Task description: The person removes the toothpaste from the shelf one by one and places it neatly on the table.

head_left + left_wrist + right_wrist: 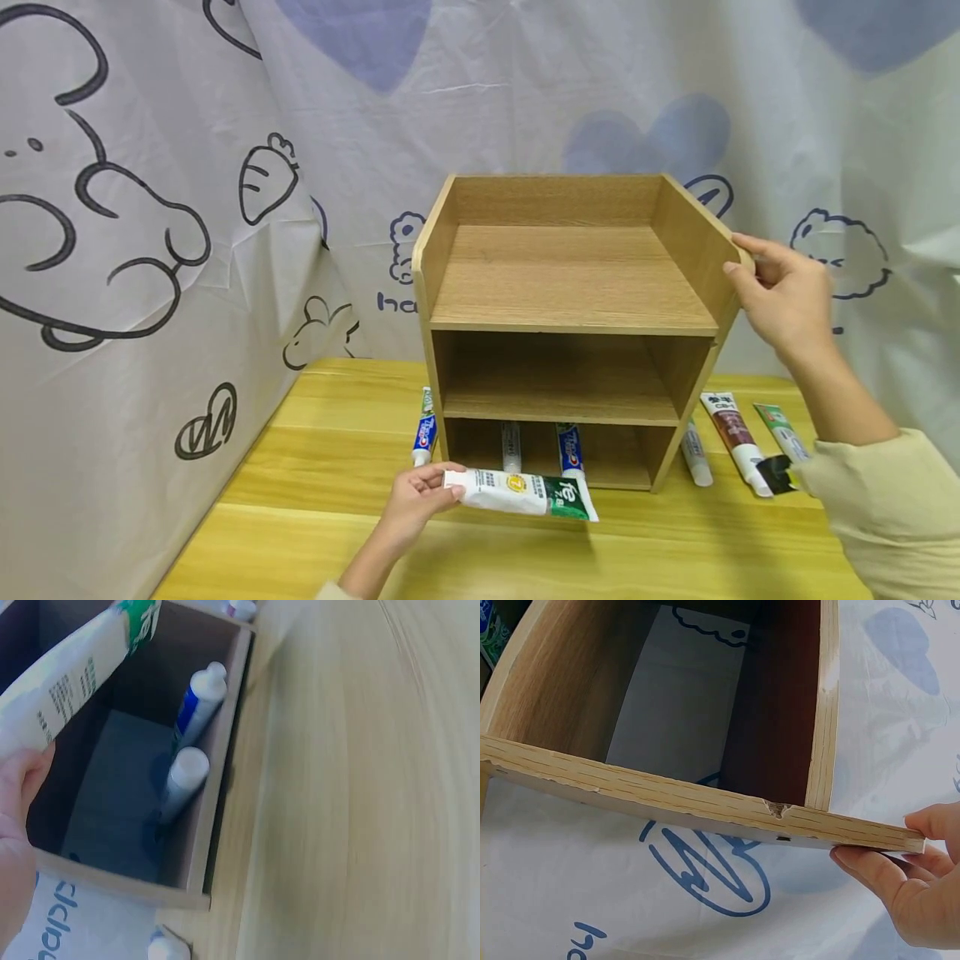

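Observation:
My left hand (420, 504) pinches the cap end of a white and green toothpaste tube (510, 492) between thumb and fingers. The tube lies sideways in front of the bottom compartment of a wooden shelf unit (573, 325). At the upper right, my right hand (787, 292) grips the front edge of the unit's side panel (877, 834), thumb on one face and fingers on the other. Inside the bottom compartment are a blue and white toothpaste tube (570, 446) and a pale tube (512, 442); their white caps point outward in the left wrist view.
A blue toothpaste tube (425, 429) lies left of the unit. To its right are a small white tube (696, 457), a maroon and white tube (735, 437) and a green and white tube (780, 429) on the wooden table (300, 533). A printed cloth (510, 92) hangs behind.

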`<state>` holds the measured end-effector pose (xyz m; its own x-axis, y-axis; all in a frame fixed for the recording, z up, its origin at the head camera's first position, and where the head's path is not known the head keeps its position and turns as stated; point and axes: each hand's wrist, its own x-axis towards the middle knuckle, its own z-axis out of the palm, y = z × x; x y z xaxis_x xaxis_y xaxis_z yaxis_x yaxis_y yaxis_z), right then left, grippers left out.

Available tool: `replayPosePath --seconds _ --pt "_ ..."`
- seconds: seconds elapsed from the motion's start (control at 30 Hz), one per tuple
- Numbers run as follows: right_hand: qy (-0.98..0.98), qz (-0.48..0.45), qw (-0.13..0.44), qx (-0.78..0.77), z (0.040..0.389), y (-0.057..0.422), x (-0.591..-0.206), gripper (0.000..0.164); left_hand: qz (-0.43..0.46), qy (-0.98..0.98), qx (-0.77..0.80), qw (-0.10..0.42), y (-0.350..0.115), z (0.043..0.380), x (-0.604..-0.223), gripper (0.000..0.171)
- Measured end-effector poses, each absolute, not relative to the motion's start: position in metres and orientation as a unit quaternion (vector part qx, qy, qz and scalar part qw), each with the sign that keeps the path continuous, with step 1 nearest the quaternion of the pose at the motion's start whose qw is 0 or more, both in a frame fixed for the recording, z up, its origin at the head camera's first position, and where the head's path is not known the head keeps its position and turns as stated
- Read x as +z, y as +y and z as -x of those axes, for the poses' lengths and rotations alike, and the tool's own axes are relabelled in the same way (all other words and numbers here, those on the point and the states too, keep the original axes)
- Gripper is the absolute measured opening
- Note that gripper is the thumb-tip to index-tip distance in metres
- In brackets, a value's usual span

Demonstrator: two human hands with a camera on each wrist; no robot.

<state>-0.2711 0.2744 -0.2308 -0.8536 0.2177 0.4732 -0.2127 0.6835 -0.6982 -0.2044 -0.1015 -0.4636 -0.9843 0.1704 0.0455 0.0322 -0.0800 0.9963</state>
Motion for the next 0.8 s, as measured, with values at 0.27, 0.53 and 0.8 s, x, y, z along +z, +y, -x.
replayPosePath --seconds 0.27,0.53,0.8 --pt "-0.880 0.012 0.265 0.395 0.267 0.273 -0.231 0.043 -0.102 0.712 0.690 0.082 -0.121 0.209 -0.465 0.042" --pt "-0.876 0.007 0.276 0.395 0.260 0.270 -0.230 0.043 -0.122 0.721 0.677 0.086 -0.142 0.208 -0.466 0.041" --pt "-0.876 0.014 0.279 0.394 0.251 0.267 -0.231 0.042 -0.127 0.737 0.656 0.100 -0.165 0.206 -0.464 0.041"
